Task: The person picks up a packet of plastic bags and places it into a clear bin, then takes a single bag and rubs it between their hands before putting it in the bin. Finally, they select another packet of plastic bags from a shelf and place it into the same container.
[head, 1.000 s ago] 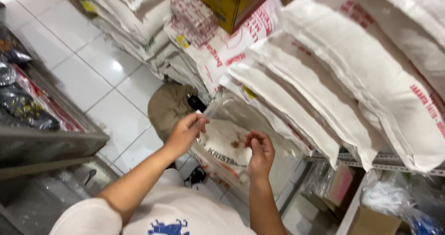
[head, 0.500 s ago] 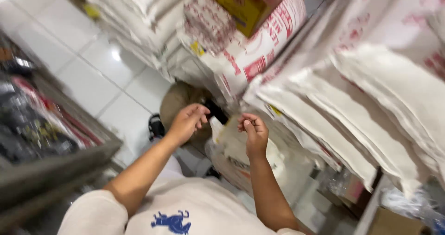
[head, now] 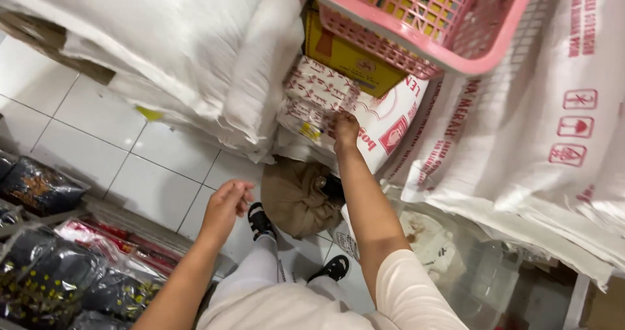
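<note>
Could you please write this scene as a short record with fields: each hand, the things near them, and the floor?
right hand: stretched forward, touching a red-and-white patterned packet in the stack
left hand: loosely curled over the floor, holding nothing visible
above the packet: yellow carton, pink plastic basket
around: big white sacks, some with red print
below: brown tied bag beside the person's black sandals
floor: white tiles
lower left: dark packets on a shelf

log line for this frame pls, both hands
right hand: reaching onto red-patterned white packet under pink basket | left hand: free, fingers curled, over tiled floor | brown bag below
</note>
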